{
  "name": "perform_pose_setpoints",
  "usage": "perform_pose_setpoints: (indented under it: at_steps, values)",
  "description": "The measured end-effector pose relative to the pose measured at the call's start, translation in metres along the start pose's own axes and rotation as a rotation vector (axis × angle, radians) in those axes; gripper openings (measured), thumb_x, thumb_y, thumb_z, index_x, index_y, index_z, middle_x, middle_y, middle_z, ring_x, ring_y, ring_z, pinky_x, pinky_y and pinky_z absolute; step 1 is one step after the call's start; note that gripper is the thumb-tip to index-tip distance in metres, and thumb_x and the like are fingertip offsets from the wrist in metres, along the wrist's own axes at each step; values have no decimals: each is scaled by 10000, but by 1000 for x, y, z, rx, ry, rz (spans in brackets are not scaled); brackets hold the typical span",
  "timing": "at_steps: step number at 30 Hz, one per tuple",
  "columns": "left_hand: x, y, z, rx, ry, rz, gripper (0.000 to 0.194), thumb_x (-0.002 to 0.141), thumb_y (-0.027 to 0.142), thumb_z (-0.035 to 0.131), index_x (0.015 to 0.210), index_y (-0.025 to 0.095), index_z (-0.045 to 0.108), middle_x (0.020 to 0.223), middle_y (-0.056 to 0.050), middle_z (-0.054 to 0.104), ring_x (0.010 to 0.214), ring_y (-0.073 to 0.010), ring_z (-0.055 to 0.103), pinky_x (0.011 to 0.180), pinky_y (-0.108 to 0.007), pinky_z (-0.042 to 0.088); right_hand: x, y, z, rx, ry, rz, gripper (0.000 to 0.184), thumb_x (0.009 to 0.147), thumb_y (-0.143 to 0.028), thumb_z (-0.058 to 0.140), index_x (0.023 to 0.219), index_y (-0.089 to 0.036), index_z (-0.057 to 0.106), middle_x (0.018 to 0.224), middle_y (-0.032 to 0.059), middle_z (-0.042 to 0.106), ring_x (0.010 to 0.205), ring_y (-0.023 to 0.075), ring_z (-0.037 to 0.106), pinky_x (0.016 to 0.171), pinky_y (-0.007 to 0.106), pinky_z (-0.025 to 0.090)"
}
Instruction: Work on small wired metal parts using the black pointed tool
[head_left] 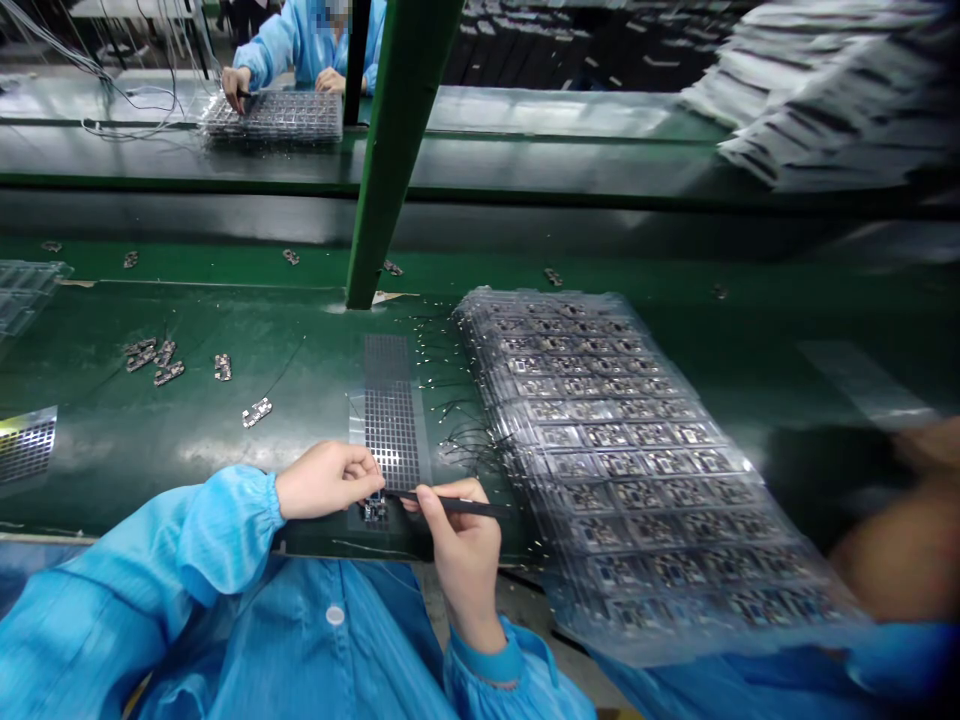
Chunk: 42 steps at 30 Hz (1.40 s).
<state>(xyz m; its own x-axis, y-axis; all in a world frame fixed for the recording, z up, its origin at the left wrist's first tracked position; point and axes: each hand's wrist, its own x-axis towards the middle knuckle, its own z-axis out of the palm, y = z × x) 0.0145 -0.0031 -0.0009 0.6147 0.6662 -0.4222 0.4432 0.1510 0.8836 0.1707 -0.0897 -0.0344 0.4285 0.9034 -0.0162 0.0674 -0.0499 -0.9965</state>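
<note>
My left hand (330, 482) is closed in a pinch at the upper edge of a small circuit board (373, 510); what lies between its fingertips is too small to make out. Black tweezers (476, 507) are gripped in my right hand (466, 545), their tips pointing left to the board beside my left fingertips. Under the board and stretching away from me lies a clear sheet with a grid of small dark squares (391, 430). To the right, a stack of clear plastic trays (622, 465) holds many circuit boards, with thin black wires hanging over its left edge.
Several loose circuit boards (169, 373) lie on the green bench to the left. Another patterned sheet (28, 445) is at the left edge. A green post (401, 150) rises ahead. A co-worker's blurred arm (904, 545) is at right; another person in blue (300, 45) works across.
</note>
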Motion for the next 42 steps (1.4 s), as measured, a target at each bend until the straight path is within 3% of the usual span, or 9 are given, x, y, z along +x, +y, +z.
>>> perform_pose_setpoints:
  at_steps: [17,27,34,39,42]
  values:
    - [1,-1,1,-5,2,39,141,726,264,609,734,124,599,585,28,568,528,-83,513,528,-183,413,-1,1,-1,-2,18,4,193,778,-316,669,715,-178,551,650,-2,620,595,156,647,600,274,540]
    - [4,-8,6,83,93,109,86,727,193,564,706,124,612,612,10,594,562,-89,537,569,-190,438,-1,1,1,-40,24,-43,178,782,-301,654,706,-178,550,663,-2,593,624,170,645,603,283,521]
    - [6,-9,0,-23,175,142,81,736,197,568,719,125,601,613,17,594,560,-80,537,559,-183,428,-3,5,-2,28,72,-42,201,808,-328,639,708,-184,542,644,-8,617,584,153,641,588,268,528]
    - [4,-3,-4,-117,93,74,103,751,215,573,709,121,578,559,35,566,518,-76,536,533,-184,416,-2,-1,-1,125,-58,113,304,913,-430,442,1064,-185,542,804,61,707,628,178,676,606,325,555]
    - [4,-2,-3,-103,83,78,103,751,222,580,726,123,595,570,30,581,534,-83,545,545,-190,425,1,-10,5,74,-178,125,283,893,-406,477,1066,-196,555,857,67,706,725,189,683,672,336,559]
